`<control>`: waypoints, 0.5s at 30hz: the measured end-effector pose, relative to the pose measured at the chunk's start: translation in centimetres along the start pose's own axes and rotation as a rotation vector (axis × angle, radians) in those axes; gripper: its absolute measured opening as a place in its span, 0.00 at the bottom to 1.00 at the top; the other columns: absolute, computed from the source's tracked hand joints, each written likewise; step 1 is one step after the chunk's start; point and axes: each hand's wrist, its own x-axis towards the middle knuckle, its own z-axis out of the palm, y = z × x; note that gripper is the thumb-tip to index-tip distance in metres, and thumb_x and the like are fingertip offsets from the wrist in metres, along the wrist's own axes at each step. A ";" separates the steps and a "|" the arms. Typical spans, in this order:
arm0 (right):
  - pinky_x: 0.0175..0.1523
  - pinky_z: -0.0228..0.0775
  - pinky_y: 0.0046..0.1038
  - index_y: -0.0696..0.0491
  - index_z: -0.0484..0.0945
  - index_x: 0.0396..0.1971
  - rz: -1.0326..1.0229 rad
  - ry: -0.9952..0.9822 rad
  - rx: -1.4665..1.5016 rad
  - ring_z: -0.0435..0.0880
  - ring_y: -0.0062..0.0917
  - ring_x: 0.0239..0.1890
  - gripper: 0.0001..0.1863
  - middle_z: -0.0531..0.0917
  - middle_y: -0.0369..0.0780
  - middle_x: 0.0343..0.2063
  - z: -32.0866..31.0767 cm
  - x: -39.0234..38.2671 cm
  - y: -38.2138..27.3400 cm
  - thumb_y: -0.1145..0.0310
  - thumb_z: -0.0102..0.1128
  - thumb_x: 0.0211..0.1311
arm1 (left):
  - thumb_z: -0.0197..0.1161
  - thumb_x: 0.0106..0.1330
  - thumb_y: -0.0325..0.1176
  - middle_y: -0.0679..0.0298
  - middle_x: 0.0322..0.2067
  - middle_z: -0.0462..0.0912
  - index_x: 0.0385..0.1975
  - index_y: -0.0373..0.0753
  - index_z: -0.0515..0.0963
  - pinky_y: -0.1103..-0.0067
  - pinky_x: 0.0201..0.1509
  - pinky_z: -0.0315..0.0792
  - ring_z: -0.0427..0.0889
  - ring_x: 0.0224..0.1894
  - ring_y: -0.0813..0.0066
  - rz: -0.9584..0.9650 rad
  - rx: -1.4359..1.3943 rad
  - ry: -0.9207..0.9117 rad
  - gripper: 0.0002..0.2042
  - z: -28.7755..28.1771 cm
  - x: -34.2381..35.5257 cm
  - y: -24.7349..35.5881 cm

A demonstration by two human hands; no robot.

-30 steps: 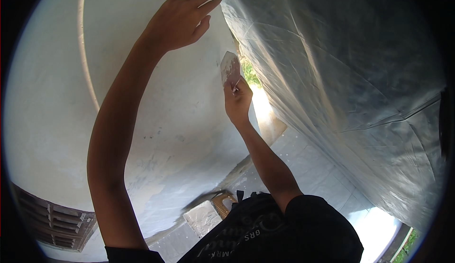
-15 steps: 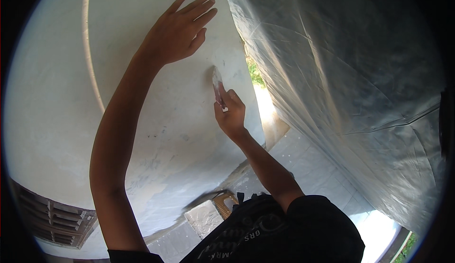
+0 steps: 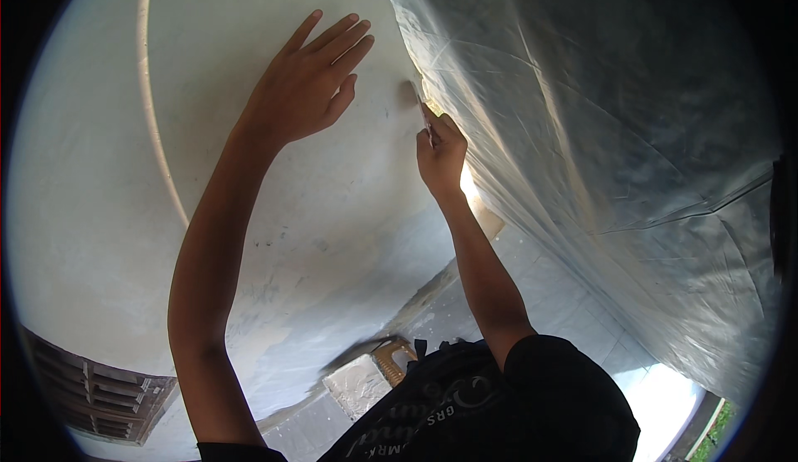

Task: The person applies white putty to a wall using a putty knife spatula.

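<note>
My left hand (image 3: 301, 88) lies palm-down against the pale wall (image 3: 316, 187), its fingers stretched out and nothing in it. To its right and a little lower, my right hand (image 3: 442, 150) is closed around the handle of what looks like a white-smeared putty knife (image 3: 427, 121). Its head points up at the wall beside the wall's right edge; a soft shadow lies next to the tip. The fingers and the steep angle hide most of this tool, so whether the tip touches the wall I cannot tell.
A translucent plastic sheet (image 3: 598, 129) hangs close along the right. Below, a white-coated square slab or tray (image 3: 357, 383) rests by a tan stool (image 3: 391, 360). A pale hose or cable (image 3: 150, 104) runs down the wall at left, above a brown slatted vent (image 3: 100, 387).
My right hand has moved up and to the right with the tool, from the open wall surface to its right edge. My left hand appears slightly lower in view, still spread.
</note>
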 end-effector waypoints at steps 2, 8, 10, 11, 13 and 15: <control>0.28 0.60 0.23 0.63 0.83 0.43 0.016 0.055 0.087 0.68 0.16 0.24 0.17 0.71 0.36 0.22 -1.1 0.7 1.3 0.83 0.53 0.53 | 0.57 0.65 0.27 0.63 0.66 0.71 0.62 0.39 0.72 0.61 0.78 0.53 0.64 0.71 0.69 0.001 -0.006 0.003 0.23 0.1 -0.1 0.4; 0.32 0.61 0.21 0.60 0.84 0.30 0.387 0.044 0.701 0.71 0.13 0.25 0.06 0.83 0.33 0.25 -2.4 6.0 4.5 0.80 0.59 0.55 | 0.60 0.64 0.29 0.61 0.62 0.75 0.55 0.36 0.76 0.60 0.75 0.58 0.69 0.68 0.67 0.007 -0.034 0.052 0.19 0.4 -1.2 1.5; 0.32 0.62 0.21 0.60 0.84 0.30 0.334 0.023 0.626 0.72 0.12 0.25 0.06 0.83 0.33 0.25 -2.9 7.3 5.4 0.80 0.59 0.55 | 0.58 0.64 0.29 0.60 0.62 0.75 0.56 0.35 0.76 0.60 0.75 0.57 0.69 0.68 0.67 -0.017 -0.049 0.049 0.19 0.8 -1.4 2.0; 0.33 0.62 0.20 0.61 0.85 0.30 0.283 0.000 0.552 0.72 0.12 0.25 0.06 0.83 0.32 0.25 -3.4 7.7 5.8 0.80 0.60 0.54 | 0.58 0.64 0.29 0.60 0.62 0.75 0.56 0.35 0.76 0.60 0.75 0.57 0.69 0.68 0.67 -0.016 -0.049 0.050 0.19 0.8 -1.5 2.2; 0.33 0.63 0.20 0.61 0.85 0.32 0.299 -0.022 0.496 0.72 0.12 0.26 0.07 0.82 0.31 0.25 -4.2 8.2 5.2 0.79 0.60 0.55 | 0.57 0.64 0.29 0.60 0.62 0.75 0.57 0.35 0.75 0.59 0.76 0.56 0.68 0.69 0.66 -0.062 -0.081 0.035 0.20 0.9 -1.9 2.9; 0.34 0.66 0.22 0.63 0.85 0.35 0.195 -0.126 0.400 0.74 0.12 0.28 0.08 0.83 0.34 0.27 -4.5 9.0 5.0 0.77 0.60 0.58 | 0.57 0.65 0.29 0.60 0.62 0.75 0.57 0.35 0.75 0.59 0.76 0.55 0.68 0.69 0.66 -0.072 -0.090 0.027 0.20 0.6 -2.5 3.5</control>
